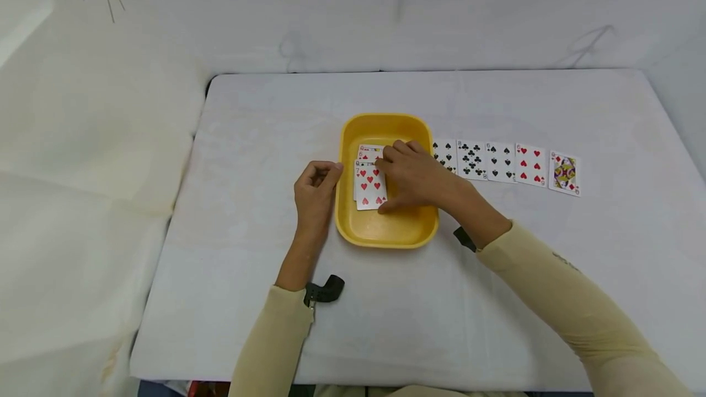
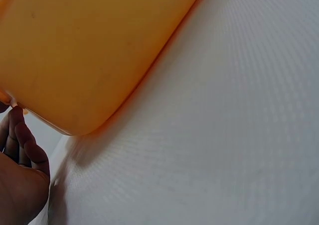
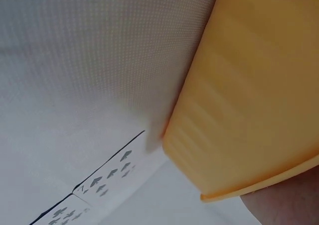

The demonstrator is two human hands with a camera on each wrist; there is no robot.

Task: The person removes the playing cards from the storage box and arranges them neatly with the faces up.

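Observation:
A yellow tray (image 1: 386, 234) stands mid-table with a small pile of playing cards in it. On top lies a red hearts card (image 1: 369, 187), and another card (image 1: 368, 152) peeks out behind it. My right hand (image 1: 410, 177) reaches into the tray, fingers on the top card's far end and thumb at its near corner, pinching it. My left hand (image 1: 315, 192) rests on the table against the tray's left wall with loosely curled fingers (image 2: 25, 150), holding nothing. The wrist views show only the tray's outer wall (image 2: 89, 51) (image 3: 249, 110).
Several cards lie face up in a row right of the tray: a black spades card (image 1: 444, 155), a clubs card (image 1: 470, 159), a spades card (image 1: 501, 162), a hearts card (image 1: 531, 165) and a queen (image 1: 564, 173). White cloth covers the table (image 1: 265, 115).

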